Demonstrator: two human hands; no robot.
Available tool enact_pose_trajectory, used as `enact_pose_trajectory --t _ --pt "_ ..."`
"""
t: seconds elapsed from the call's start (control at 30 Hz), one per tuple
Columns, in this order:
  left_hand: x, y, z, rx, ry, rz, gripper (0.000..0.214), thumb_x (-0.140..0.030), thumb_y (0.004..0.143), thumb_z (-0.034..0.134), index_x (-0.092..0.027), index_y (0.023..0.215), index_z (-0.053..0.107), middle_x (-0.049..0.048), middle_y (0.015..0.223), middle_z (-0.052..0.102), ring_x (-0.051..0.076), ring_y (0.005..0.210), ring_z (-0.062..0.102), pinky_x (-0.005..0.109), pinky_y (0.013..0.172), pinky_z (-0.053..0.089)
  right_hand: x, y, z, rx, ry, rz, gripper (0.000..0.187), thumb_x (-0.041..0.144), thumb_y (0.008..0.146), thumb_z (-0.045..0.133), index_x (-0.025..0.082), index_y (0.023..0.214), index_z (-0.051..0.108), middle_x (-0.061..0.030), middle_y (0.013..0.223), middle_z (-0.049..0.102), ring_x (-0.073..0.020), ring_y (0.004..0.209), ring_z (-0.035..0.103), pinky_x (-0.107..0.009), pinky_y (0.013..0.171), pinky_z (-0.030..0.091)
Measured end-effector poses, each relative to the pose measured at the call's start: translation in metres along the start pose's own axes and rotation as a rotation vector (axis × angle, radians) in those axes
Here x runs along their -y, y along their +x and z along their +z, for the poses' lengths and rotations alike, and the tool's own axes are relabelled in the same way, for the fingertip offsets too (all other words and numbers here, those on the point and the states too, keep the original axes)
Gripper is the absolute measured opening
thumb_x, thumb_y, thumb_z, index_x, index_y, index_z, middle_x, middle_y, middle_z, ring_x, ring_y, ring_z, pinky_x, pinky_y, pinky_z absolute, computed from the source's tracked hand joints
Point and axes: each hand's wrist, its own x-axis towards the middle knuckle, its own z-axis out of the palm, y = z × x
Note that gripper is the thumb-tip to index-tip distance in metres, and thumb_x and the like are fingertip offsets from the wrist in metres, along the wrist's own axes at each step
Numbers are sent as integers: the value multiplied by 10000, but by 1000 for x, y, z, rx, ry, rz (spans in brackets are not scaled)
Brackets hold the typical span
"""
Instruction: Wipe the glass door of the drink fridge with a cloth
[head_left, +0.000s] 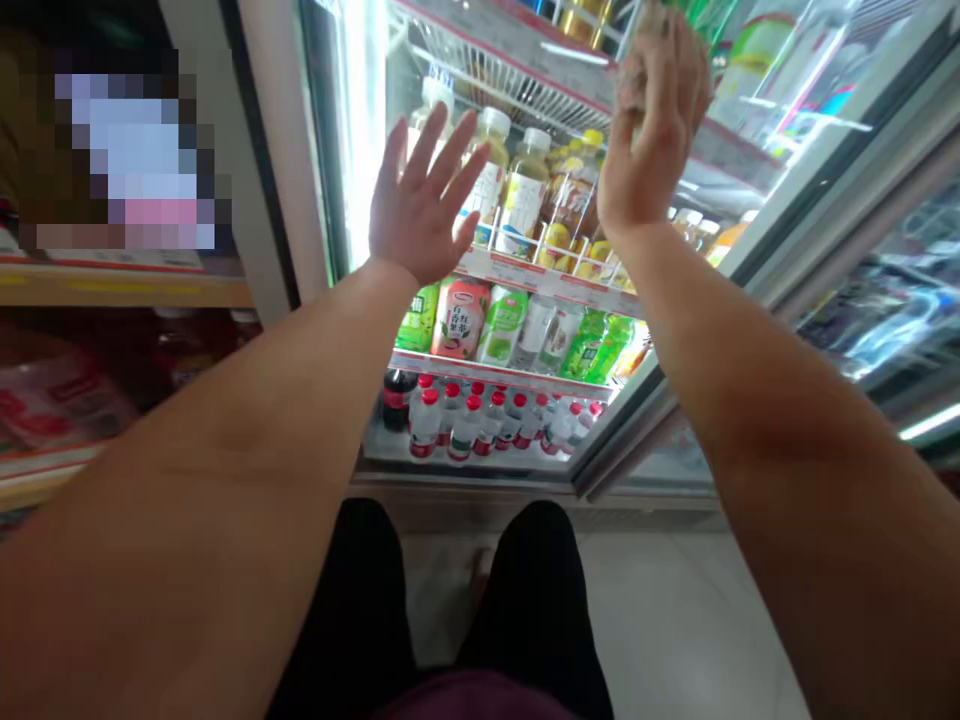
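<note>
My left hand [424, 200] is spread open, with nothing in it, in front of the middle fridge shelf. Just behind its fingers stand white-capped bottles [523, 195] with pale labels. Higher and to the right, my right hand [660, 115] is raised at the upper shelf edge [517, 45]. Its fingers are curled and a little blurred, and whatever they hold, if anything, is hidden. Between the hands is a yellow-capped bottle [574, 190] of brown drink. Near the right fingers, a large clear bottle with a green-and-white label [750, 60] shows on the upper shelf.
Cartons and green packs [600, 345] line the lower shelf, and red-capped water bottles [465, 425] stand at the bottom beside a dark bottle [397, 398]. A metal-framed glass door [757, 255] slants along the right. Store shelving [127, 290] is at the left. My knees are near the fridge base.
</note>
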Motion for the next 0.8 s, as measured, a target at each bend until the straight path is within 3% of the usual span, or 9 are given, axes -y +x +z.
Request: enact_pose_trajectory --t 0.1,0.2,0.27,0.33,0.47,0.57,0.67,0.73,0.8 --pt "-1 0 0 -14 -12 2 720 -424 967 466 -275 1624 211 -129 1670 25 223 1561 -61 495 1289 -153 13 -5 9 -20 -39 11 446 321 1073 300 158 1396 561 -94 1498 528 -223 1458 361 -447 1273 236" --pt "-1 1 -2 -1 -50 -13 730 -445 951 481 -266 1617 239 -121 1665 40 226 1562 -51 507 1281 -169 23 -8 12 76 -38 -118 443 326 1078 291 204 1398 571 -58 1509 522 -235 1479 363 -443 1274 254" --pt "-1 2 -2 10 -116 -40 729 -496 938 490 -302 1605 270 -149 1656 50 216 1561 -60 465 1275 -201 26 6 15 119 -43 -194 444 301 1077 303 162 1413 559 -76 1518 509 -243 1470 384 -458 1271 257" --pt "-1 2 -2 9 -152 -50 724 -544 938 472 -329 1600 275 -168 1651 52 209 1558 -71 435 1271 -215 30 28 20 146 -86 -165 441 268 1068 353 112 1444 521 -92 1521 505 -253 1462 391 -480 1271 242" --pt "0 -2 1 -17 -74 -29 718 -565 959 407 -286 1607 271 -149 1653 47 210 1559 -62 462 1280 -177 58 51 28 182 -167 111 457 299 1079 372 115 1486 464 -89 1527 495 -220 1517 289 -440 1304 122" --pt "0 -5 4 -32 -49 -37 701 -560 974 392 -252 1597 303 -146 1643 52 217 1562 -38 496 1289 -143 85 43 25 295 -174 -14 493 310 1085 303 151 1544 388 -36 1620 358 -206 1562 184 -424 1312 57" --pt "1 -7 5 -44 -70 -43 673 -541 987 387 -248 1590 326 -142 1640 70 213 1563 -30 513 1292 -133 98 45 20 413 -198 -168 506 293 1090 225 256 1584 327 59 1619 344 -184 1562 191 -412 1302 119" --pt "2 -8 5 -55 -104 -42 653 -537 992 377 -277 1589 331 -154 1639 78 209 1563 -30 493 1292 -148 100 56 19 431 -206 -149 478 313 1102 238 296 1563 360 90 1575 413 -181 1529 273 -416 1284 174" --pt "3 -8 6 -57 -128 -38 648 -539 995 355 -285 1590 326 -161 1640 71 223 1562 -39 496 1287 -167 101 65 19 395 -196 -21 433 330 1100 332 284 1520 429 88 1541 474 -196 1491 331 -419 1279 180"
